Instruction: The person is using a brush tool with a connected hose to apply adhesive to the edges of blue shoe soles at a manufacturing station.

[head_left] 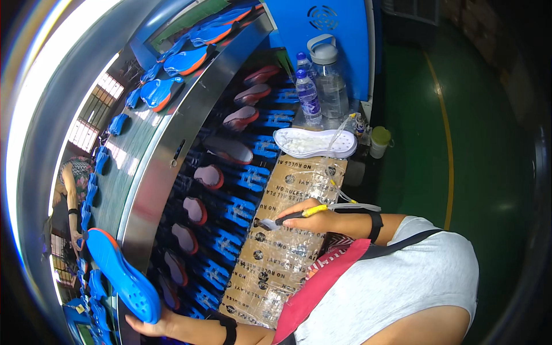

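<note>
At the lower left, my left hand grips the heel end of a blue shoe sole with an orange edge at its toe. The sole is held up beside the metal edge of a conveyor. My right hand is closed round the dark handle of a brush with pale bristles. A yellow fitting joins the brush to a clear tube that runs back over my wrist. Below the brush lies a worktop covered in printed brown cardboard under clear film.
Blue soles sit along the green conveyor. Shoes with red edges hang on a rack with blue clamps. A white sole, water bottles and a jug stand beyond the cardboard. Another person's arm shows across the conveyor.
</note>
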`<state>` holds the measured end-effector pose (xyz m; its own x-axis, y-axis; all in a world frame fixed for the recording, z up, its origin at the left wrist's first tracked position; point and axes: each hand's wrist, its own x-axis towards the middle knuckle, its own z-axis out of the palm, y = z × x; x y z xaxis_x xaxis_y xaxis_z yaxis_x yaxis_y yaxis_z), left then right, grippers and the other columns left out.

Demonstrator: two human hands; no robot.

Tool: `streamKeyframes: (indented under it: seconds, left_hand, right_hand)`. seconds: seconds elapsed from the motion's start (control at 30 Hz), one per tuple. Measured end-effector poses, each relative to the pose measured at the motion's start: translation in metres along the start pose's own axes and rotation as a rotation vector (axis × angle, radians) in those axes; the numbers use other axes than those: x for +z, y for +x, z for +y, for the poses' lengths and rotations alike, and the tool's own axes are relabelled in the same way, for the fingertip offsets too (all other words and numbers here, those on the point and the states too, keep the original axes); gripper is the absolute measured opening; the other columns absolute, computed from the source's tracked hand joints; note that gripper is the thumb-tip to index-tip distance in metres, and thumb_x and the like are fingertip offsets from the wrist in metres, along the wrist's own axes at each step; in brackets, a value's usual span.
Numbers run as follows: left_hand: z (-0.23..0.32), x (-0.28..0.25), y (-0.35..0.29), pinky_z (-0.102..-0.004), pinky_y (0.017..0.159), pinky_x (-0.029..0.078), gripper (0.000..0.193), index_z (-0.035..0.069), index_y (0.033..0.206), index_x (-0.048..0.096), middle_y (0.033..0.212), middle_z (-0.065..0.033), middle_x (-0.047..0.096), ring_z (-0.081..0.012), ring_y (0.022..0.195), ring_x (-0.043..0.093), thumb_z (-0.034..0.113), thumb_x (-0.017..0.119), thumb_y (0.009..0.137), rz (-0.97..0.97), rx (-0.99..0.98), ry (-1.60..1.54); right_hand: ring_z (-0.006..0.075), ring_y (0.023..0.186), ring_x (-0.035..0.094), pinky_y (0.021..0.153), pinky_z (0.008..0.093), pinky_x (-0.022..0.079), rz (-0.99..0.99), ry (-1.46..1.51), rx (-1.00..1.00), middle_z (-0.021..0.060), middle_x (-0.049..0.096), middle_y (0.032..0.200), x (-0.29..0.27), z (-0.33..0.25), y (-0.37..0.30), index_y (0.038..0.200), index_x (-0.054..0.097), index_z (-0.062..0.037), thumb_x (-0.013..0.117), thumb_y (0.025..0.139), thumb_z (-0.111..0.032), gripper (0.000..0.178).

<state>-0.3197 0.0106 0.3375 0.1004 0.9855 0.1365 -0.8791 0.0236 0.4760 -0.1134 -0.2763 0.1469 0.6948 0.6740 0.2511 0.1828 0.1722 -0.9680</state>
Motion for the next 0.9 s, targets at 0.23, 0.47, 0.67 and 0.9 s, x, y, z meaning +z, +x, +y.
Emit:
streamKeyframes:
  seconds: [0.23,0.47,0.67,0.9]
  left_hand:
    - [-0.074,-0.031,-0.015,-0.0592,0.096,0.036,0.072,0.000,0.139,0.021,0.142,-0.0251,0.022,-0.0409,0.129,0.027,0.035,0.055,0.086,-0.771,-0.872,-0.407]
    - [-0.105,-0.094,-0.071,-0.0568,0.084,0.047,0.077,0.004,0.133,0.036,0.120,-0.0268,0.050,-0.0461,0.104,0.053,0.062,0.043,0.084,-0.543,-0.802,-0.107]
    - [-0.117,-0.146,-0.110,-0.0493,0.086,0.049,0.078,-0.001,0.132,0.036,0.121,-0.0274,0.050,-0.0428,0.105,0.054,0.062,0.039,0.086,-0.520,-0.960,0.021]
    - [-0.123,-0.173,-0.146,-0.0457,0.089,0.048,0.081,0.000,0.131,0.039,0.123,-0.0229,0.051,-0.0365,0.109,0.054,0.063,0.048,0.082,-0.580,-1.182,0.076]
  right_hand:
    - [0.0069,0.073,0.058,0.067,0.0213,0.046,0.000,0.190,0.103,0.0039,0.066,0.083,-0.002,0.006,-0.002,0.106,0.065,-0.0035,0.064,0.083,-0.011,0.024]
    - [0.0106,0.075,0.063,0.067,0.0221,0.050,0.043,0.255,0.201,0.0098,0.067,0.090,-0.010,-0.017,0.006,0.105,0.062,0.0037,0.063,0.081,-0.006,0.026]
    - [0.0072,0.073,0.060,0.063,0.0204,0.047,-0.130,0.261,0.014,0.0069,0.067,0.082,0.015,-0.062,0.019,0.098,0.065,0.0039,0.065,0.077,-0.009,0.024]
    - [0.0213,0.058,0.057,0.056,0.0291,0.044,-0.116,-0.219,-0.479,0.0088,0.058,0.064,0.064,-0.090,0.040,0.090,0.066,-0.0017,0.068,0.069,-0.006,0.021]
